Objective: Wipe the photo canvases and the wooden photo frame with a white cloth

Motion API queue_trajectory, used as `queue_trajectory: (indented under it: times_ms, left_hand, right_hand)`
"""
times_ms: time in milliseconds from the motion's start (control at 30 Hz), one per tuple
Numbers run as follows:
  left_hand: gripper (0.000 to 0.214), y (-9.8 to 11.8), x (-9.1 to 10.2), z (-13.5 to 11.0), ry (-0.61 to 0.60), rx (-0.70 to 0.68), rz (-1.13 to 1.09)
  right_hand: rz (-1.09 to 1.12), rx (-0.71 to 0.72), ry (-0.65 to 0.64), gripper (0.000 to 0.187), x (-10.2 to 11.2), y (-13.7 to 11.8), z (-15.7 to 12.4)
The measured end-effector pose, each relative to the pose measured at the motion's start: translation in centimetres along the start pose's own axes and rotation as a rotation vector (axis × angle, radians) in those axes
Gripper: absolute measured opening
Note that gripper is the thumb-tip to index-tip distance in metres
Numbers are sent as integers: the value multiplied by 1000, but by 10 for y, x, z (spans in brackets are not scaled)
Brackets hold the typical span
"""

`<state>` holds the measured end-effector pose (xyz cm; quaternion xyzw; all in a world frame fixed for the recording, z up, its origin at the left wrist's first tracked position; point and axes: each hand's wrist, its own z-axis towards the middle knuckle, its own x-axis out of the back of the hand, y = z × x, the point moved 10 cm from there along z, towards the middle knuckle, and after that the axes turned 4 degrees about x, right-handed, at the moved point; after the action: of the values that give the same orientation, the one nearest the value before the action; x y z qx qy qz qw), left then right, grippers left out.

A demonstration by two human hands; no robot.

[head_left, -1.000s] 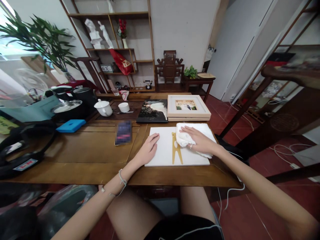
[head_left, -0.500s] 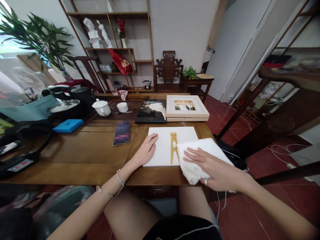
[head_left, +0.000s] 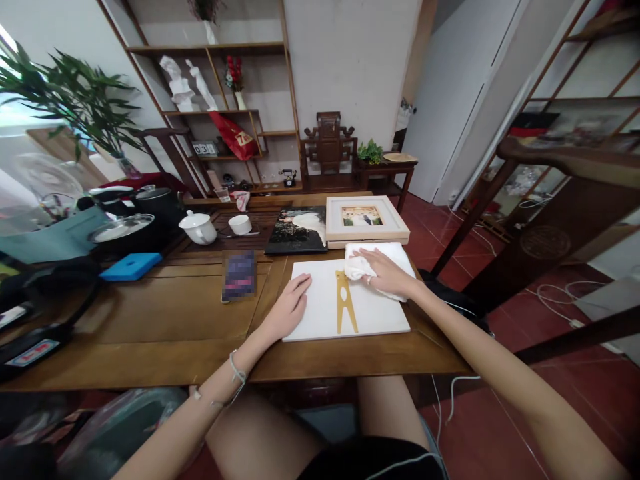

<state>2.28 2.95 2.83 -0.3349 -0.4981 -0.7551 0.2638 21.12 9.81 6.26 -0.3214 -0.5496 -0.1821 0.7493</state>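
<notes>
A flat white board (head_left: 307, 307) lies near the table's front edge, bearing a yellow clothespin-shaped figure (head_left: 344, 313) with two legs and an oval centre. Resting flat on the board's left side, my left hand (head_left: 287, 310) has its fingers stretched out and holds nothing. At the upper right of the board, my right hand (head_left: 384, 272) presses on a bunched, folded white towel (head_left: 357, 267). Its fingers lie over the cloth, and the thumb's side is tucked into it. The towel covers the board's upper right corner.
Behind the board are a white picture frame (head_left: 334, 223) and a dark photo panel (head_left: 290, 227). Leftward stand a dark pixelated item (head_left: 239, 275), a blue box (head_left: 131, 266), a lidded white cup (head_left: 197, 229) and a small white bowl (head_left: 240, 225). A wooden chair (head_left: 545, 240) is at right.
My right hand has slid the towel away from me, from the board's lower right to its upper right, uncovering the figure's right leg. The left hand keeps its place on the board.
</notes>
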Motion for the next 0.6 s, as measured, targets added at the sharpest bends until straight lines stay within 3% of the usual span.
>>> queue_trajectory:
  times_ms: [167,300,433,533,600]
  left_hand:
    - [44,0,0,0,15,-11,-4]
    - [45,0,1,0,23,-12,-4]
    - [45,0,1,0,25,-17,-6]
    - [45,0,0,0,26,-19,-1]
    - [45,-1,0,-1,23,-13,0]
  right_hand:
    - [-5,67,-24,67,-8,-12,-20]
    - [17,144,-103,71,-13,-53,-64]
    - [67,166,-151,71,-5,-96,-101]
    - [170,134,-135,59,8,-106,-99]
    - [264,60,-69,50,17,-95,-84]
